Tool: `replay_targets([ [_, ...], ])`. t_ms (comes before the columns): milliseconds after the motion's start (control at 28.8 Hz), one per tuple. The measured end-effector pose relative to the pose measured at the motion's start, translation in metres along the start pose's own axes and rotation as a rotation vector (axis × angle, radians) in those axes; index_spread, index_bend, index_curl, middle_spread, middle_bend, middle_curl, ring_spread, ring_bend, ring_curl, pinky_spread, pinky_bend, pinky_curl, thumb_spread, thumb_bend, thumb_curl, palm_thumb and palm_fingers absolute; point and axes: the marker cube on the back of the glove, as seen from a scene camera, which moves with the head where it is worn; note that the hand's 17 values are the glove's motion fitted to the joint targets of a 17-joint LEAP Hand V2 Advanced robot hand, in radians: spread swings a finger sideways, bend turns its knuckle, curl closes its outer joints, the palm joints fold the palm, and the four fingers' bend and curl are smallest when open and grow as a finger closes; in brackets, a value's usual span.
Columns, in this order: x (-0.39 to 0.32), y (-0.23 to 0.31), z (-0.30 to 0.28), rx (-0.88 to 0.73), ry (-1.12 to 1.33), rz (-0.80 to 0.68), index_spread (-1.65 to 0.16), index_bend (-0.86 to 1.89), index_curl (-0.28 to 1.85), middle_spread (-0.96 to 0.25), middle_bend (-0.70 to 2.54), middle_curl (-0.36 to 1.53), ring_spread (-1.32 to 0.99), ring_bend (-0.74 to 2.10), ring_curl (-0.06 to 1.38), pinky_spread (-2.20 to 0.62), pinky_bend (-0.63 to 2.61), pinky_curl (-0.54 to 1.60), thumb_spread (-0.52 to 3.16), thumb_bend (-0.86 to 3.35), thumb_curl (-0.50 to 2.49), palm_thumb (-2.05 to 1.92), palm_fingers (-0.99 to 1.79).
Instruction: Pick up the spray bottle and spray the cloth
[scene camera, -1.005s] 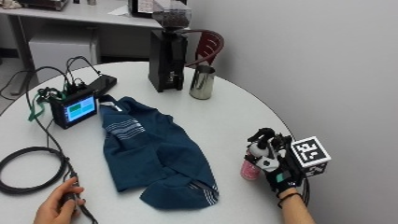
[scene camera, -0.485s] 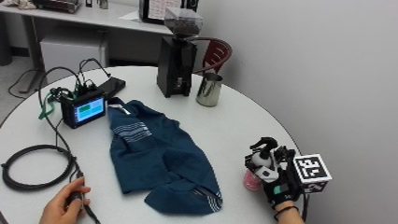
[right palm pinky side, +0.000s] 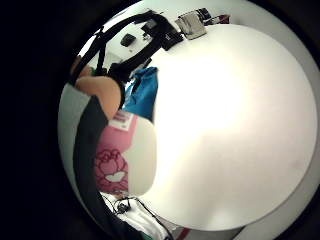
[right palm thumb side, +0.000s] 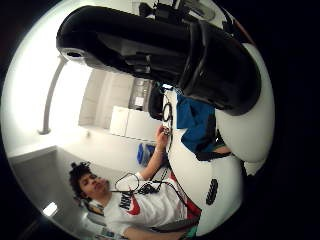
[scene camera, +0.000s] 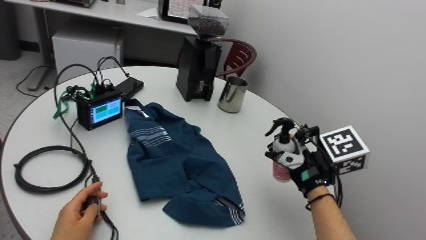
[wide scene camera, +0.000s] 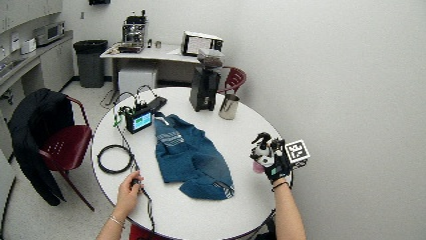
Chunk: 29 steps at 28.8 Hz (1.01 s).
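The gloved right hand (scene camera: 303, 172), fingers wrapped round the spray bottle (scene camera: 283, 152), holds it upright above the table's (scene camera: 266, 120) right edge, nozzle facing the cloth (scene camera: 180, 165) for spraying.

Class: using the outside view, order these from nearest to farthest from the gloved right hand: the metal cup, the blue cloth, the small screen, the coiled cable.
1. Blue cloth, mid-table beside the hand.
2. Metal cup, toward the table's far edge.
3. Small screen, across the table beyond the cloth.
4. Coiled cable, at the opposite edge.
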Motion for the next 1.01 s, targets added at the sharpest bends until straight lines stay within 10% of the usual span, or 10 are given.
replay_targets([
  [589,0.014,0.001,0.036,-0.295,0.517,0.251,-0.24,0.09,0.22,-0.13,0.36,0.46,-0.15,0.53,0.43,0.05,0.25,0.36,0.67,-0.02,0.59,1.08,0.99],
  [1005,-0.056,-0.029,-0.003,-0.184,0.59,0.183,-0.24,0.09,0.22,-0.14,0.35,0.47,-0.14,0.53,0.44,0.04,0.25,0.36,0.65,-0.03,0.61,1.08,0.97],
])
